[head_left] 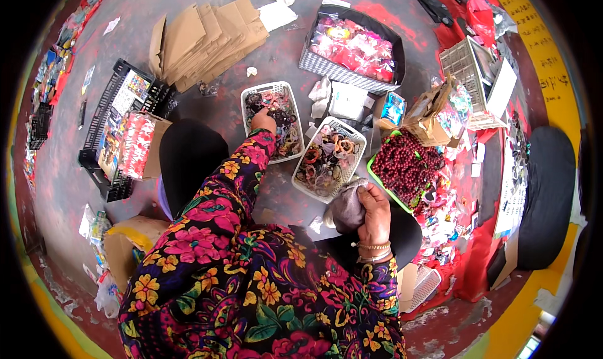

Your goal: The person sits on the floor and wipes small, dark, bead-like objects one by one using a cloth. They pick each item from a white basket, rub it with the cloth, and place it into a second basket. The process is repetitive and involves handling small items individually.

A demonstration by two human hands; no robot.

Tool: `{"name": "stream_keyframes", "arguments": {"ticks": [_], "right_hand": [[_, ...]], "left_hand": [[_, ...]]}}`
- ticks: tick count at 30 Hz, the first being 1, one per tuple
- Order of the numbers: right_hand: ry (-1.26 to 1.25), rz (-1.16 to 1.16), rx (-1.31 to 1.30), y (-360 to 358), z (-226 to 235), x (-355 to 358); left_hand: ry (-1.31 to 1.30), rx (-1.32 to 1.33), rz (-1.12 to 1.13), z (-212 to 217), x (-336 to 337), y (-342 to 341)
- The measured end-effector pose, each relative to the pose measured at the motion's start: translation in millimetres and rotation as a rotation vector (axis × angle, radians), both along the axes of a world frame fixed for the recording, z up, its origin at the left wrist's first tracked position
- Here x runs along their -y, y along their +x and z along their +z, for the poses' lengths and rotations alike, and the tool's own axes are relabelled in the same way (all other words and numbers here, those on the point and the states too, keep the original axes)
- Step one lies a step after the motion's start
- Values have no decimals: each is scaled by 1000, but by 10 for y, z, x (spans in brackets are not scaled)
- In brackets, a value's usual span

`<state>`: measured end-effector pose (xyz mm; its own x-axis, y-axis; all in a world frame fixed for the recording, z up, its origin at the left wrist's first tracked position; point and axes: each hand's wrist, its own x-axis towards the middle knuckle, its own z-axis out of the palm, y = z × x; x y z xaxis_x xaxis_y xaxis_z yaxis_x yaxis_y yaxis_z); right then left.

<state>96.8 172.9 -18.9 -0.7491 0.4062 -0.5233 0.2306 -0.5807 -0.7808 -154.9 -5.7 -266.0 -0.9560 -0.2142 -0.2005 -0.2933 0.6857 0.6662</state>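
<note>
My left hand point(264, 121) reaches into a white plastic basket point(295, 101) of mixed hair ties point(286, 122). Its fingers are drawn together among dark bands, and whatever they pinch is too small to make out. My right hand point(375, 214) grips a bunched grey cloth point(348, 209) over my right knee. Between the hands stands a second white basket point(303, 182), tilted a little, with hair ties in brown, orange and black point(326, 158).
Right of the baskets, a green-rimmed tray point(372, 169) holds dark red beads point(405, 167). Behind are a grey woven bin point(352, 75) of pink packets and a small blue box point(394, 108). Flattened cardboard point(207, 42) and a black crate point(103, 186) lie left.
</note>
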Motion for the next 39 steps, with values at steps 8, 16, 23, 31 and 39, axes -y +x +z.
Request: {"name": "stream_keyframes", "arguments": {"ticks": [8, 16, 23, 31, 39], "right_hand": [[5, 0, -106, 58, -69, -30], [10, -3, -186, 80, -158, -84], [11, 11, -189, 85, -165, -114], [-5, -140, -288, 149, -65, -134], [-244, -54, -389, 143, -111, -203]], "left_hand": [[37, -122, -144, 317, 104, -168], [1270, 120, 157, 996, 89, -57], [1680, 198, 113, 1518, 299, 56], [1844, 383, -271, 2179, 239, 604], [1741, 647, -449, 2577, 62, 1217]]}}
